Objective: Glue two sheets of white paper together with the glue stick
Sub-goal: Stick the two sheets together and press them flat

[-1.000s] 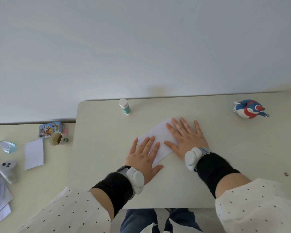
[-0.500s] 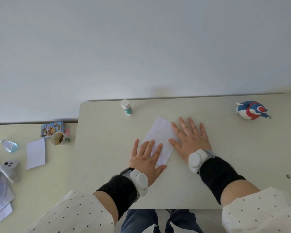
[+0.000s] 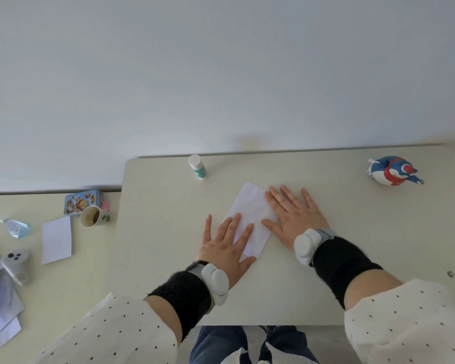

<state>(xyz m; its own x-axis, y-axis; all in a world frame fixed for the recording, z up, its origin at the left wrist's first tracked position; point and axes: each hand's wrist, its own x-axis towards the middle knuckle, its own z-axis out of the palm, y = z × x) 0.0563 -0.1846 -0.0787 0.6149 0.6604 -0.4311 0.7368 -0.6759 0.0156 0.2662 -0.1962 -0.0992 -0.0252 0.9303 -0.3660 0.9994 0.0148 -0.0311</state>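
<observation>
My hands had slid apart over the last second: my left hand [image 3: 225, 248] drew back toward the near corner of the white rectangular paper [image 3: 252, 219] while my right hand [image 3: 292, 214] moved out to its right edge, baring more of the middle. I took that for the final smoothing stroke, with the gluing itself likely done. Both hands lay flat, fingers straight and spread, pressing the paper onto the pale cream table [image 3: 352, 232]. I could make out only one white outline there; whether two sheets lay stacked under my palms I could not tell. One glue stick with a white cap and green label [image 3: 197, 168] stood capped near the far edge, well apart from the paper. I counted one red, white and blue bird figure [image 3: 393, 170] at far right, one more white sheet [image 3: 57, 240] at left, one paper cup [image 3: 92, 216] and one printed tin [image 3: 83, 200].
</observation>
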